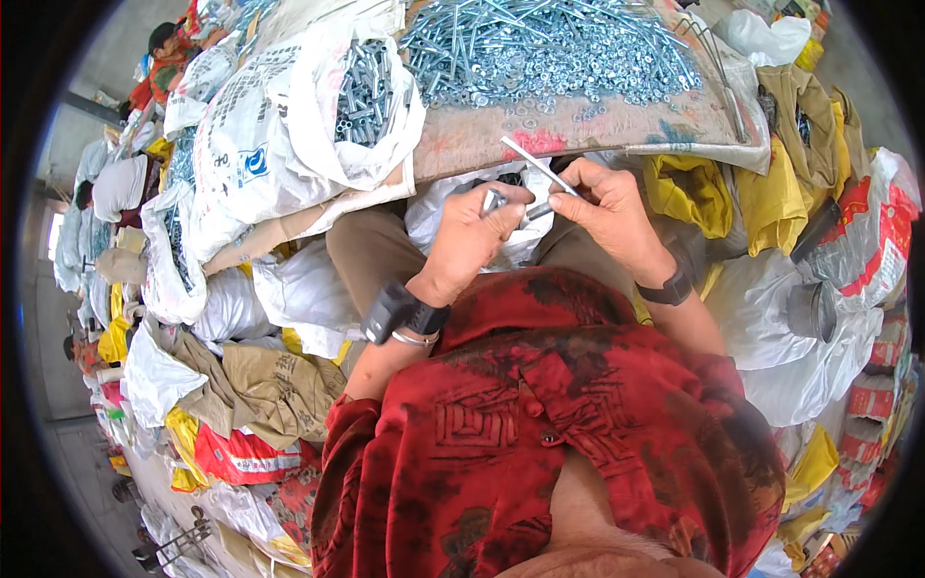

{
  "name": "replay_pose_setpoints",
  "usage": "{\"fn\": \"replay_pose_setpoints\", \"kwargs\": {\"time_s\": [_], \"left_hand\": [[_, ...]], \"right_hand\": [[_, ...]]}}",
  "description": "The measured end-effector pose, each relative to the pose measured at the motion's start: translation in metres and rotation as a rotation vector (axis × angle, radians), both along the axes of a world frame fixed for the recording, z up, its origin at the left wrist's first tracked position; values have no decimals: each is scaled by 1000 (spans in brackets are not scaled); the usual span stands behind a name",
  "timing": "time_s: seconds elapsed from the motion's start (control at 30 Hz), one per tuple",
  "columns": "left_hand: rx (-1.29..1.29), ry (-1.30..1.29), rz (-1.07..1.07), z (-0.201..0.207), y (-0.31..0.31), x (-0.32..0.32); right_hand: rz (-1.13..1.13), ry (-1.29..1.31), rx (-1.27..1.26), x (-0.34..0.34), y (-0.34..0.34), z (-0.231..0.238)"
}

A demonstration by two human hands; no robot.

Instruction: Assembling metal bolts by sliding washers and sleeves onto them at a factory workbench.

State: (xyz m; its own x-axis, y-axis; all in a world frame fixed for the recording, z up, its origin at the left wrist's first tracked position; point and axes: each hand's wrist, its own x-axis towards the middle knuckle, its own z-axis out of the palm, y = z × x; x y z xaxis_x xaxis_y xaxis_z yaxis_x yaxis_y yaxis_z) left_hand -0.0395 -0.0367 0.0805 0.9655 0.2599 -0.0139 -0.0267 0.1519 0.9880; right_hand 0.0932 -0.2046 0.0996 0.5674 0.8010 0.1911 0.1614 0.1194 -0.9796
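Observation:
Both my hands meet over my lap, above a white bag [424, 217] that sits between my knees. My left hand [462, 236] is closed around short silvery metal sleeves; the end of one metal sleeve [492, 202] shows at its fingers. In my right hand [615, 214], thumb and fingers pinch a long silvery metal rod [535, 164], which slants up and left. Another short grey metal cylinder [538, 211] lies between the two hands, near the right fingertips. My fingers hide how these pieces join.
A board [462, 135] ahead carries a heap of bolts, nuts and washers [559, 58]. On its left stands an open white sack [409, 125] of metal sleeves [364, 106]. Yellow bags [689, 197] hang at right. A co-worker [166, 58] is at the far left.

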Motion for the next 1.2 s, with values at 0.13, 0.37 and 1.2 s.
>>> {"fn": "replay_pose_setpoints", "kwargs": {"time_s": [0.13, 0.37, 1.2], "left_hand": [[734, -13, -36, 11, -10, 9], [621, -17, 16, -2, 2, 17], [-590, -24, 350, -18, 13, 21]], "right_hand": [[3, -220, -94, 2, 9, -4], [-88, -109, -5, 2, 8, 0], [-9, -300, -235, -2, -1, -4]]}}
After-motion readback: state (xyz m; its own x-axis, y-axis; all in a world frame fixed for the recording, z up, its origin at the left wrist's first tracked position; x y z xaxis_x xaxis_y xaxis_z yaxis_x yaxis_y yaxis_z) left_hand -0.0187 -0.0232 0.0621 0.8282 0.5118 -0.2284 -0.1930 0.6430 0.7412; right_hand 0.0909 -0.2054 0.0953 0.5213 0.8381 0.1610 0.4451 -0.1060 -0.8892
